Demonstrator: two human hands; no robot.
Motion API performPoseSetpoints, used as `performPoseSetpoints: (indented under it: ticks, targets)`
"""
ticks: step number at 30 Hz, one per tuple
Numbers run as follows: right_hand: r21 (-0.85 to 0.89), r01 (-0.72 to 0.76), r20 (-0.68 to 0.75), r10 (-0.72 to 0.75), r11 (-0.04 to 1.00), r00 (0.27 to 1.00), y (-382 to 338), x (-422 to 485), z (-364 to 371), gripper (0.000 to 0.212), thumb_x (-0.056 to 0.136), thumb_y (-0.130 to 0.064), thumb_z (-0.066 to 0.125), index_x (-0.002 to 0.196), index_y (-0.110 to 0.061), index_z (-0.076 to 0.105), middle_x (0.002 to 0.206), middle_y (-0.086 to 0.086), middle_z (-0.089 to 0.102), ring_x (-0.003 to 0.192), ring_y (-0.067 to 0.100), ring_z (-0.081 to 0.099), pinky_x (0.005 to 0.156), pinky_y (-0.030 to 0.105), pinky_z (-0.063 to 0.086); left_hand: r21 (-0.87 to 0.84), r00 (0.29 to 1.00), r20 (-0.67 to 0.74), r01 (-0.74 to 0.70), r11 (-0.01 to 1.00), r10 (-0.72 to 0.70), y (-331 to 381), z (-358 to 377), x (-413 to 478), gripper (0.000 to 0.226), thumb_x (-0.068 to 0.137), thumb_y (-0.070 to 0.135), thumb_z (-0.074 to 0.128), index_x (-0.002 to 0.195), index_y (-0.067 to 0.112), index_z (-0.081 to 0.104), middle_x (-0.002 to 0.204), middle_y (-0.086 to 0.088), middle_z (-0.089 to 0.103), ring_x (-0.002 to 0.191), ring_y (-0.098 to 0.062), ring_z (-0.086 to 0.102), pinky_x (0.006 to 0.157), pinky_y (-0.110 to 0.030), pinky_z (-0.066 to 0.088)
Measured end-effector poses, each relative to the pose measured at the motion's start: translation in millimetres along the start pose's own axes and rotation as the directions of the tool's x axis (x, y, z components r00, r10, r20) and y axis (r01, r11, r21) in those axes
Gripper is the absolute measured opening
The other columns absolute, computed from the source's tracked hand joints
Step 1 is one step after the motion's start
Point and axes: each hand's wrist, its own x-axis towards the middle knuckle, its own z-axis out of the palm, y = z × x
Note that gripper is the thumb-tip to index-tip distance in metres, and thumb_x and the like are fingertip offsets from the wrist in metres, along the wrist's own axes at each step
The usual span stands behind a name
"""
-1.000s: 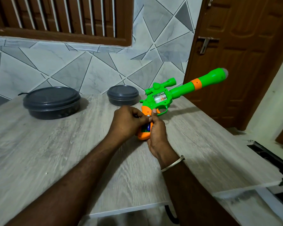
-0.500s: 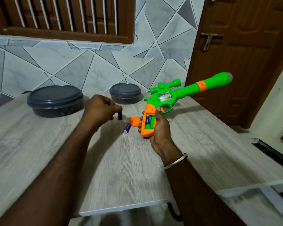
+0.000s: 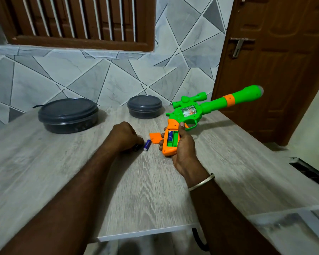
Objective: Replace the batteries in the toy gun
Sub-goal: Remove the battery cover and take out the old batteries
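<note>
Battery (image 3: 147, 145) seemingly mid-table, near toy gun (image 3: 191, 115)

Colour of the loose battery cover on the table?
The battery cover is orange, like the grip of the toy gun; head view.
</note>
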Motion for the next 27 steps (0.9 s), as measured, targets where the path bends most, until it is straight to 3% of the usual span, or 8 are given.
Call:
performPoseSetpoints:
  ticks: [4, 8, 12, 16, 22, 24, 27]
  targets:
    - [0.01, -0.006, 0.005, 0.006, 1.0, 1.0, -1.6, -2.8, 0.4, 0.059, 0.101, -0.052, 0.033, 0.105, 0.001, 0.059, 0.071, 0.012, 0.064, 0.048, 0.021, 0.057, 0.044, 0.026, 0.047, -0.056, 0.998, -0.054, -0.042, 0.998, 0.038, -0.8, -3.2, -1.0, 0.022, 0.089, 0.026, 0.075, 0.097, 0.006, 0.076, 0.081, -0.009, 0.073, 0.071, -0.017, 0.068, 0.065, -0.029, 0.055]
    - [0.014, -0.034, 0.016, 0.034, 0.999, 0.999, -2.2, -3.9, 0.6, 0.06, 0.101, -0.053, 0.033, 0.107, 0.001, 0.059, 0.071, 0.011, 0.064, 0.049, 0.021, 0.057, 0.046, 0.026, 0.046, -0.257, 0.959, -0.211, -0.241, 0.936, 0.189, -0.2, -4.7, -2.9, 0.019, 0.097, 0.009, 0.06, 0.111, 0.009, 0.074, 0.086, -0.008, 0.073, 0.067, -0.017, 0.068, 0.057, -0.022, 0.049]
    - [0.056, -0.046, 0.044, 0.044, 0.997, 0.998, -2.6, -4.5, -0.1, 0.06, 0.102, -0.051, 0.031, 0.108, 0.002, 0.058, 0.073, 0.012, 0.061, 0.044, 0.018, 0.058, 0.042, 0.023, 0.047, -0.529, 0.875, -0.323, -0.483, 0.698, 0.36, 13.3, -0.2, -14.7, 0.04, 0.094, 0.001, 0.063, 0.131, 0.015, 0.055, 0.092, -0.014, 0.074, 0.076, -0.025, 0.074, 0.068, -0.032, 0.06]
    - [0.058, -0.041, 0.057, 0.038, 0.997, 0.998, -2.5, -4.3, -0.3, 0.058, 0.102, -0.05, 0.031, 0.101, 0.0, 0.061, 0.077, 0.015, 0.06, 0.043, 0.019, 0.058, 0.042, 0.023, 0.047, -0.658, 0.83, -0.375, -0.552, 0.512, 0.412, 31.0, 7.2, -24.0, 0.022, 0.09, -0.006, 0.066, 0.112, -0.007, 0.062, 0.094, -0.03, 0.072, 0.08, -0.026, 0.075, 0.075, -0.033, 0.062]
    - [0.056, -0.016, 0.073, 0.012, 0.998, 0.997, -2.7, -4.3, -2.0, 0.049, 0.1, -0.044, 0.04, 0.106, -0.001, 0.063, 0.073, 0.013, 0.063, 0.047, 0.019, 0.058, 0.046, 0.024, 0.045, -0.639, 0.799, -0.375, -0.59, 0.494, 0.469, 36.5, 19.4, -29.1, 0.016, 0.088, -0.006, 0.068, 0.103, -0.011, 0.064, 0.092, -0.031, 0.071, 0.086, -0.042, 0.072, 0.079, -0.038, 0.063]
    - [0.039, 0.002, 0.074, -0.005, 0.999, 0.997, -4.4, -7.5, -1.8, 0.039, 0.097, -0.034, 0.048, 0.107, 0.0, 0.064, 0.073, 0.012, 0.063, 0.048, 0.019, 0.059, 0.046, 0.024, 0.045, -0.641, 0.791, -0.402, -0.602, 0.476, 0.46, 36.3, 18.5, -29.1, 0.017, 0.088, -0.006, 0.068, 0.103, -0.012, 0.064, 0.093, -0.031, 0.071, 0.086, -0.04, 0.072, 0.077, -0.035, 0.063]
    - [-0.02, 0.049, 0.058, -0.048, 0.999, 0.997, -3.0, -10.2, -1.6, 0.02, 0.092, -0.02, 0.055, 0.092, -0.005, 0.068, 0.072, 0.009, 0.065, 0.052, 0.018, 0.059, 0.052, 0.028, 0.044, -0.639, 0.79, -0.44, -0.61, 0.469, 0.427, 33.2, 14.7, -29.3, 0.015, 0.089, -0.003, 0.069, 0.103, -0.008, 0.066, 0.092, -0.026, 0.073, 0.084, -0.031, 0.075, 0.075, -0.032, 0.062]
